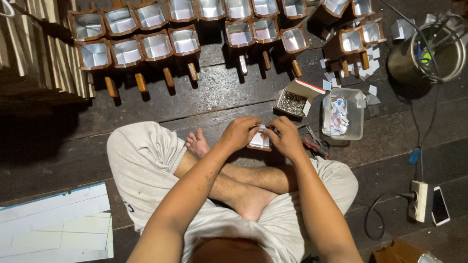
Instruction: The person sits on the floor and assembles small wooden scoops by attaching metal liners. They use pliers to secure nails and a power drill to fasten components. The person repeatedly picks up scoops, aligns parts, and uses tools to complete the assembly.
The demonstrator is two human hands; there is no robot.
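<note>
Left hand (239, 132) and right hand (287, 139) both clamped on small box (259, 141), frame centre, over crossed legs. Staple box (294, 100) and tub (343, 114) just beyond; finished boxes (156, 45) along top. Nothing blocking.

A small open cardboard box (295, 99), white with a red edge, is lying on the dark floorboards just ahead of my hands, showing grey metal bits inside. Just beside it to my right, a clear plastic tub (358, 120) is sitting with white, red and blue paper scraps in it. By my right knee a phone (439, 205) is lying, its screen dark.
</note>
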